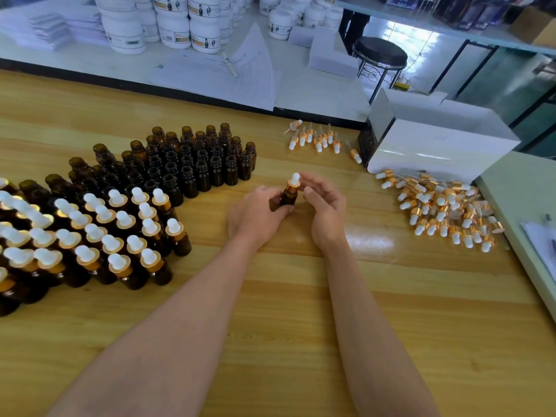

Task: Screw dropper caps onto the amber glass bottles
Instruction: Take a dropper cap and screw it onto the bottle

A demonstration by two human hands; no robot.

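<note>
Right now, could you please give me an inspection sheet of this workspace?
Surface: light wooden table, glossy.
Job's things: small amber glass bottle with white-bulbed gold dropper cap, at centre; uncapped amber bottles behind-left; capped bottles left; loose dropper caps right.
Clutter: glossy white box beside the caps.
Grippers: left hand grips the bottle; right hand open beside its cap.
Cables: thin wires under black round stool.
Surroundings: white plastic jars, printed papers behind the table.

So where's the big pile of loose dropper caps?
In the head view, the pile lies on the table at the right, just in front of the white box.
</note>
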